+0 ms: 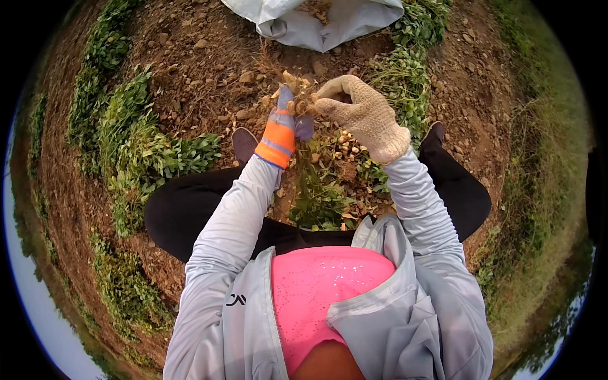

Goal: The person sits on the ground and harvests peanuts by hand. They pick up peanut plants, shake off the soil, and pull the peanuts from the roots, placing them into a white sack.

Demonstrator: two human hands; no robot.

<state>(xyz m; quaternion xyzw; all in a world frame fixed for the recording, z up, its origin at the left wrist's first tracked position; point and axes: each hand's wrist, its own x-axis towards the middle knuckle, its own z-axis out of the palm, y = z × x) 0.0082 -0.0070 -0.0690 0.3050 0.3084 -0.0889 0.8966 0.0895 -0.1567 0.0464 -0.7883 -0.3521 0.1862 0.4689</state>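
Note:
My left hand, in an orange and grey work glove, is closed around a pulled peanut plant. Its roots and pods stick up above the fist, while the leafy stems hang down towards my lap. My right hand, in a beige knitted glove with dots, has thumb and forefinger at the pods on the right side of the root cluster; whether a pod is pinched between them cannot be told. Loose peanut pods lie on the soil and leaves below my right hand.
A white woven sack with its mouth folded back lies ahead, with pods inside. Rows of uprooted leafy plants lie at the left, and more plants at the right. Stony brown soil surrounds my bent legs and shoes. Grass borders the far right.

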